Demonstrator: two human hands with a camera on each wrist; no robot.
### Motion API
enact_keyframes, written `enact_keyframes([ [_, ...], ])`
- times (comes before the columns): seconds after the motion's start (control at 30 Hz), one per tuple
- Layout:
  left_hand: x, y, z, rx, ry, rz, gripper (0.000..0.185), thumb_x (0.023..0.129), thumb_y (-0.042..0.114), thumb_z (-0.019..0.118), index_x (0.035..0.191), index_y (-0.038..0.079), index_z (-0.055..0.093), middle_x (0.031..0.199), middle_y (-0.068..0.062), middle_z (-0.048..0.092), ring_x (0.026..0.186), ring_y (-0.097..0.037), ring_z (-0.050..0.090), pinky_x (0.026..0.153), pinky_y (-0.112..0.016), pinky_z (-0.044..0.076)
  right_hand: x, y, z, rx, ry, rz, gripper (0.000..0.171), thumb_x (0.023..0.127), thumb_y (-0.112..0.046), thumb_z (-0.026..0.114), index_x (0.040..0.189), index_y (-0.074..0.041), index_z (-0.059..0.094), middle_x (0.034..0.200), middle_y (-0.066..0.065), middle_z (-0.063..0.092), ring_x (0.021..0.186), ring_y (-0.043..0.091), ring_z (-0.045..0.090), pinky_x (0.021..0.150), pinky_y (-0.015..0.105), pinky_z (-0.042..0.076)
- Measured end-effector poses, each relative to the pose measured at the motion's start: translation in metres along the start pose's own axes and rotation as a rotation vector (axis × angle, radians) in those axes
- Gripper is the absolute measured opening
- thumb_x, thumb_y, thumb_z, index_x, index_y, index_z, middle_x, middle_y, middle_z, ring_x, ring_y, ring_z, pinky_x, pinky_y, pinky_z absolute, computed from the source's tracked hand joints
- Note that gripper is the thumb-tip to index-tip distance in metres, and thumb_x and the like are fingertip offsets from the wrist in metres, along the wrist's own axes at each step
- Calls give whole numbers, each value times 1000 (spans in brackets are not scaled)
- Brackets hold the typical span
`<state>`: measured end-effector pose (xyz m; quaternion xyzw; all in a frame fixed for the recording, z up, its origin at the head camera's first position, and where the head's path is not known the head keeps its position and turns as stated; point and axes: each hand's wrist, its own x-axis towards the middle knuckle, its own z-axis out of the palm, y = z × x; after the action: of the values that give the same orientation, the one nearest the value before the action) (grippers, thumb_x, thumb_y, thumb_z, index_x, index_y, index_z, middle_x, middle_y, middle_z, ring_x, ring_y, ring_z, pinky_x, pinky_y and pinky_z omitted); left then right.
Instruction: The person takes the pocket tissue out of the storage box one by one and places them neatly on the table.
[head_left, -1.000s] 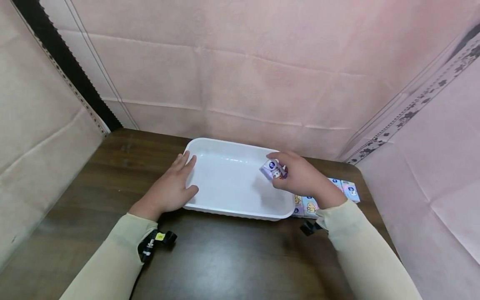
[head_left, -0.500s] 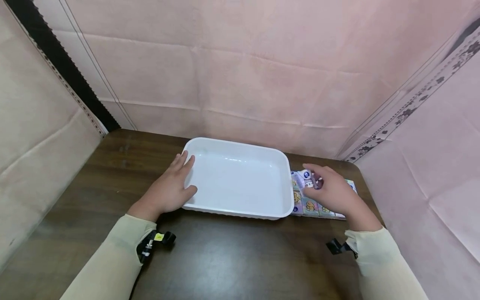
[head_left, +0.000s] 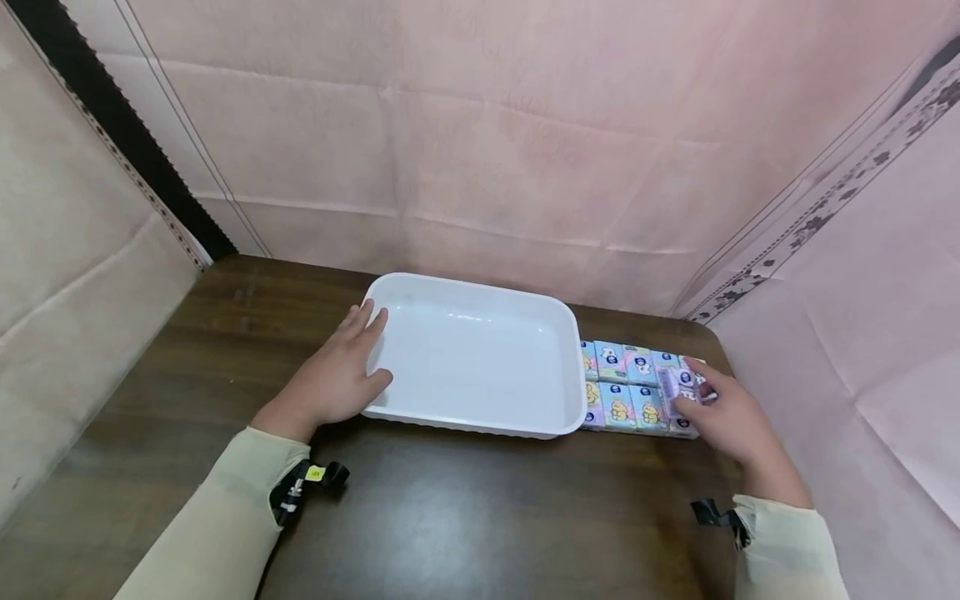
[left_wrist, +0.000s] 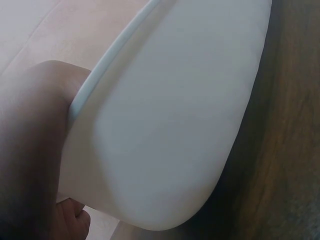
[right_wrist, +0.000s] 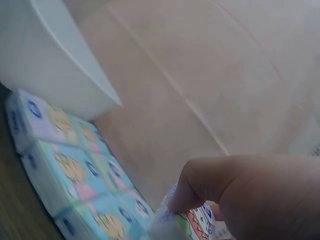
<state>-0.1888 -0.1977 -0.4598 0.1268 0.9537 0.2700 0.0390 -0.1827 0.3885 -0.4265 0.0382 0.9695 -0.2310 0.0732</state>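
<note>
A white rectangular tray [head_left: 472,358] lies on the brown table. My left hand [head_left: 337,379] rests on its left rim, fingers spread and fairly straight, the thumb over the inside edge. In the left wrist view the tray's outer wall [left_wrist: 170,120] hides part of that hand. To the tray's right, my right hand [head_left: 731,417] pinches a small purple tissue pack [head_left: 678,385] between thumb and fingers. It is at the right end of two rows of tissue packs [head_left: 621,407]. The right wrist view shows only part of the held pack [right_wrist: 195,222]; whether it touches those below is unclear.
The rows of packs lie close beside the tray's right wall, printed with cartoon figures. Pinkish fabric walls [head_left: 480,167] enclose the back and both sides of the table [head_left: 435,508]. A black camera mount [head_left: 716,512] sits on my right wrist.
My right hand has moved from above the tray's right side to the right end of the pack rows, carrying the purple tissue pack. My left hand stays on the rim.
</note>
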Motion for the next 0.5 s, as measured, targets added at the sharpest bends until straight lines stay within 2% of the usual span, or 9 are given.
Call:
enact_keyframes([
  [0.1, 0, -1, 2, -4, 2, 0, 89, 109, 39, 56, 183, 19, 10, 192, -4, -5, 178, -39, -1, 135, -72, 30, -5, 16, 2, 80, 41, 76, 89, 108, -39, 72, 178, -8, 29, 139, 29, 55, 115, 41, 54, 76, 33, 48],
  [0.2, 1, -1, 3, -3, -1, 3, 89, 110, 37, 56, 183, 19, 9, 192, -5, -5, 178, -40, -1, 135, -72, 30, -6, 25, 3, 137, 77, 155, 90, 107, -38, 71, 179, -8, 27, 150, 33, 53, 121, 44, 54, 80, 38, 51],
  [0.27, 1, -2, 3, 0, -8, 3, 89, 110, 37, 55, 183, 18, 8, 192, -5, -6, 178, -40, -2, 135, -73, 29, -5, 29, 4, 139, 83, 203, 91, 107, -40, 71, 179, -9, 26, 160, 35, 48, 127, 48, 53, 86, 47, 57],
  [0.33, 1, -2, 2, 0, -9, 3, 88, 110, 37, 55, 183, 18, 8, 192, -5, -7, 178, -40, -2, 135, -74, 29, -4, 32, 4, 129, 81, 230, 91, 107, -42, 70, 179, -8, 25, 166, 38, 43, 132, 52, 51, 94, 61, 58],
  [0.4, 2, -3, 1, 0, -9, 3, 88, 110, 37, 55, 183, 18, 8, 192, -5, -6, 178, -40, -2, 135, -75, 28, -3, 36, 5, 116, 79, 242, 90, 108, -42, 68, 179, -6, 25, 168, 41, 40, 135, 55, 49, 105, 74, 54],
  [0.5, 1, -4, 3, 6, -6, -4, 89, 110, 39, 56, 183, 19, 10, 192, -5, -5, 178, -40, -1, 134, -75, 29, -3, 43, 5, 108, 75, 252, 88, 110, -42, 65, 178, -4, 26, 169, 42, 38, 138, 57, 47, 113, 80, 48],
])
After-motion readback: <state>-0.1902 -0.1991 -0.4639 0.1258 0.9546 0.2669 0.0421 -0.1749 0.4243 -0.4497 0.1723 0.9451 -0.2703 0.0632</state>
